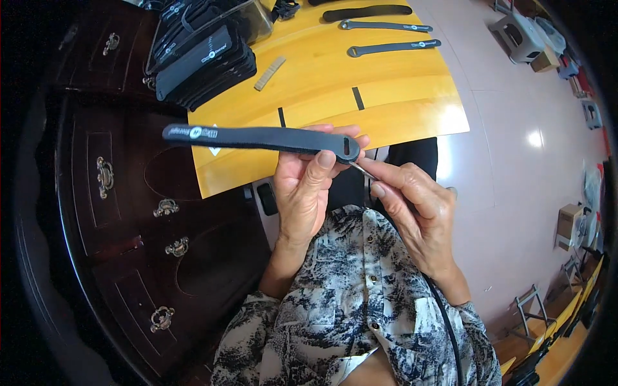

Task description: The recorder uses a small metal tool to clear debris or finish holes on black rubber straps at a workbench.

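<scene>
A black hook-and-loop strap (257,137) with white print near its far-left tip stretches across the front of me. My left hand (299,196) pinches it near its rounded right end, the thumb on top and the fingers behind; that end has an oval slot. From the right, my right hand (418,206) grips a thin metal tool (364,170) between thumb and forefinger. The tool's tip meets the edge of the rounded end, just below the slot. What kind of tool it is cannot be made out, since the fingers cover most of it.
On the yellow table (425,96) lie several separate black straps (394,48) at the back and a beige segmented strip (270,73). A thick stack of straps (206,71) and a clear bin (259,22) stand at the left. Dark drawers (129,238) flank my left side.
</scene>
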Action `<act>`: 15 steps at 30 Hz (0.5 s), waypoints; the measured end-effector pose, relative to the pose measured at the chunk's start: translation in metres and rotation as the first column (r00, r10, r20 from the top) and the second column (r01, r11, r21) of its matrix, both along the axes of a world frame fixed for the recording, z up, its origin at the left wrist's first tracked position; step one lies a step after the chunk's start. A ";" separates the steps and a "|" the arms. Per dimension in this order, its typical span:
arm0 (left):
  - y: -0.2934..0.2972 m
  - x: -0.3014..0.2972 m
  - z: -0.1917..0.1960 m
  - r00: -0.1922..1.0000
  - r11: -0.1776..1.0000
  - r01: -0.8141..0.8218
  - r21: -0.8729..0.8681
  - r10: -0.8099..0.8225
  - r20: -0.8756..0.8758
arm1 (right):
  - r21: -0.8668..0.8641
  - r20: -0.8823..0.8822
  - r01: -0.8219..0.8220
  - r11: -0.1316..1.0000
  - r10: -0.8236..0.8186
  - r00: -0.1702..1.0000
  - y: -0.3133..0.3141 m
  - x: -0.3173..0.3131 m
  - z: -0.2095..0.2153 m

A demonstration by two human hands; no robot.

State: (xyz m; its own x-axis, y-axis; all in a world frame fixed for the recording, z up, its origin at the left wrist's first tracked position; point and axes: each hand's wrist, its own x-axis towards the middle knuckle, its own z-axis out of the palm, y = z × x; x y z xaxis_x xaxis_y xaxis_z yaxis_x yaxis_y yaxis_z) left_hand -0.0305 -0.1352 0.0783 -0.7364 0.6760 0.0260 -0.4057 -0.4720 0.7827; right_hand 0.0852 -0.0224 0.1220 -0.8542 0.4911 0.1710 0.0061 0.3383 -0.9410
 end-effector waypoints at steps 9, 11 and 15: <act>0.003 0.002 -0.004 0.995 0.998 -0.067 -0.016 0.066 -0.071 | 0.032 -0.022 0.046 0.998 -0.045 0.999 0.000 -0.001 0.000; 0.002 0.003 -0.006 0.991 0.996 -0.082 -0.018 0.080 -0.107 | 0.049 -0.020 0.046 0.998 -0.045 0.999 0.000 0.000 0.000; 0.005 0.005 -0.003 0.985 0.992 -0.120 -0.036 0.114 -0.133 | 0.057 -0.021 0.040 0.998 -0.039 0.999 0.002 0.000 0.000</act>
State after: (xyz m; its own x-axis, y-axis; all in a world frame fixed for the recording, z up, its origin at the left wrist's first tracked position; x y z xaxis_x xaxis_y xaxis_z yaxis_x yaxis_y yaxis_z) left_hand -0.0255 -0.1306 0.0757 -0.8029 0.5878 0.0989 -0.2430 -0.4743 0.8462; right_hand 0.0852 -0.0203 0.1218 -0.8304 0.5135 0.2163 0.0026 0.3917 -0.9201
